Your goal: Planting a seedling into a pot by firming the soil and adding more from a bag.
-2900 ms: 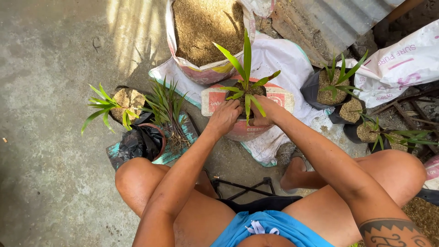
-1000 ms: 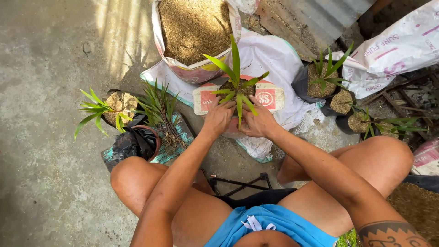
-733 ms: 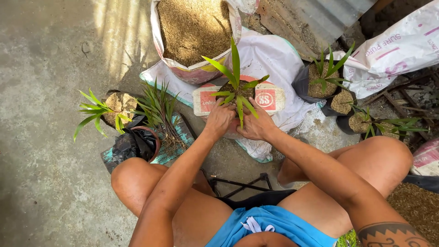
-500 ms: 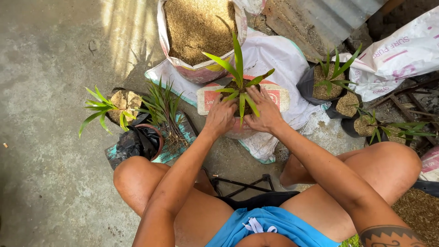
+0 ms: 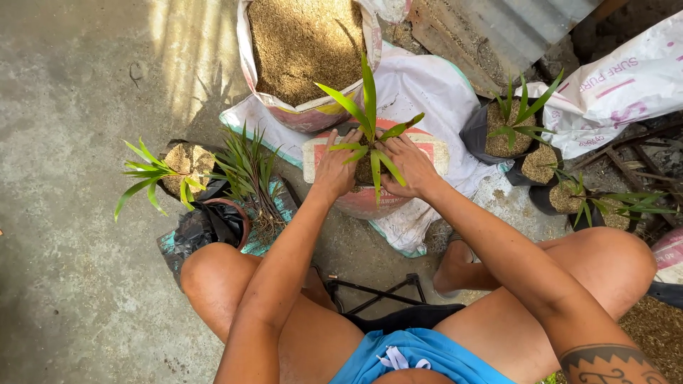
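Observation:
A young green plant (image 5: 368, 128) with long narrow leaves stands in a small bag pot (image 5: 370, 199) with a pale rim and red sides, in front of me. My left hand (image 5: 336, 165) presses on the filling at the plant's left side. My right hand (image 5: 408, 165) presses on its right side, fingers curled around the stem base. Both hands touch the pot's top. The pot rests on a white sack (image 5: 427, 85) spread on the ground.
An open sack of brown husk (image 5: 302, 43) stands just behind the pot. Left are a potted seedling (image 5: 171, 171), loose bare-root plants (image 5: 249, 178) and black bags (image 5: 206, 227). Right are several filled black pots with plants (image 5: 509, 124) and a white printed sack (image 5: 619, 78). Concrete floor lies at left.
Both hands stay pressed around the plant's base, shifting only slightly on the filling. The view has drifted a little; the pot and plant remain in place.

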